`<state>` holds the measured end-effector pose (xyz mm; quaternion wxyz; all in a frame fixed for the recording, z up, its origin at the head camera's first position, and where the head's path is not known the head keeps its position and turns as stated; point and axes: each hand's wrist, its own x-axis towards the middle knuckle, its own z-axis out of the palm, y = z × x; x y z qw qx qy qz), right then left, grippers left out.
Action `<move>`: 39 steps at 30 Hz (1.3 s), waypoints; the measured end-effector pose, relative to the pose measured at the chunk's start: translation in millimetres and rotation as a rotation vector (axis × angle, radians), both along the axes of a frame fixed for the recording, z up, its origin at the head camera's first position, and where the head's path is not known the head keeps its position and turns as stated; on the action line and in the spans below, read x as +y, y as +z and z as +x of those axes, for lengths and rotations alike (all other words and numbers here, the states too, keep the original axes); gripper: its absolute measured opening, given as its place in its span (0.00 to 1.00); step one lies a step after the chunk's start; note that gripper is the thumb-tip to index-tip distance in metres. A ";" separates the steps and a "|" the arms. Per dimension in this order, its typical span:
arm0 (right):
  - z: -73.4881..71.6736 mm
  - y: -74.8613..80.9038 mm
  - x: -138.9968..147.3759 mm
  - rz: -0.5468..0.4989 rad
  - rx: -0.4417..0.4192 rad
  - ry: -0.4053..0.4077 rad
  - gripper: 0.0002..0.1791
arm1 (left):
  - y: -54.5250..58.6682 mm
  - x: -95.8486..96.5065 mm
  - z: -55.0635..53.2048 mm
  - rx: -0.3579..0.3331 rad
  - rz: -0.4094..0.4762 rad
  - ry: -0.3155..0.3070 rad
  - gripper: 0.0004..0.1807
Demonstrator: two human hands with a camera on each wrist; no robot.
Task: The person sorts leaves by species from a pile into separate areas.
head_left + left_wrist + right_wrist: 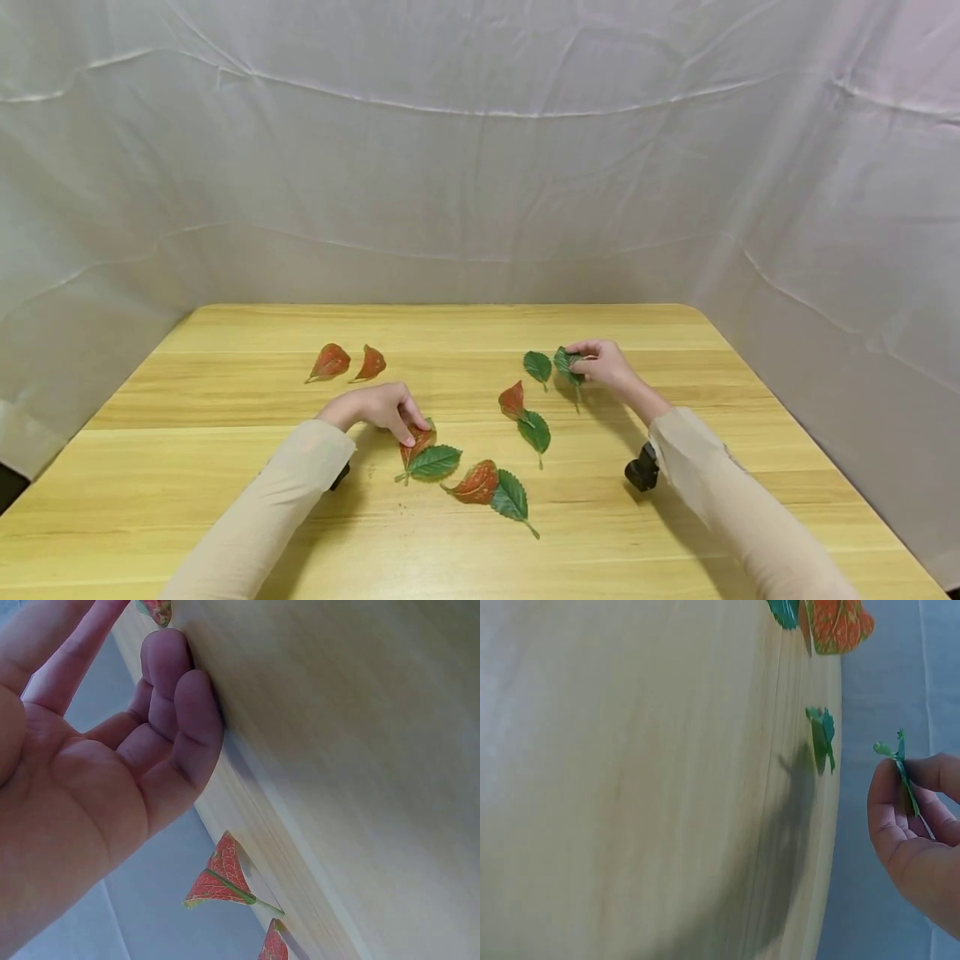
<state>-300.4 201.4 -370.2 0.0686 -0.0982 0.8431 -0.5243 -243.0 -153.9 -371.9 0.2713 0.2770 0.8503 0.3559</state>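
My left hand [381, 410] pinches a red leaf [414, 451] between thumb and forefinger; the leaf's edge shows past the fingers in the left wrist view. A green leaf [437, 462] overlaps its lower part, their stems close together. At the right, my right hand [604, 364] holds another green leaf [566, 363] by thumb and fingertips. In the right wrist view this held leaf [904, 780] stands edge-on above the table. Just left of it in the head view lies a separate green leaf [537, 366].
On the wooden table [225, 467], two red leaves [331, 362] [371, 362] lie back left. A red leaf [512, 400] meets a green one [535, 430] at centre right. Nearer the front, a red leaf [478, 482] touches a green leaf [510, 496]. Pale cloth [480, 183] hangs behind.
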 end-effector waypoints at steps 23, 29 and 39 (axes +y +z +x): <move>-29.3 -19.5 -0.7 0.066 -0.044 -0.104 0.17 | -0.3 -0.2 -1.6 -0.002 -0.005 -0.004 0.14; -32.1 -22.6 -0.9 0.090 -0.058 -0.075 0.18 | -1.6 0.2 -1.9 -0.017 0.007 0.002 0.14; -34.7 -26.4 -2.4 0.119 -0.046 -0.077 0.17 | -0.7 -0.7 -2.0 -0.008 -0.014 0.021 0.15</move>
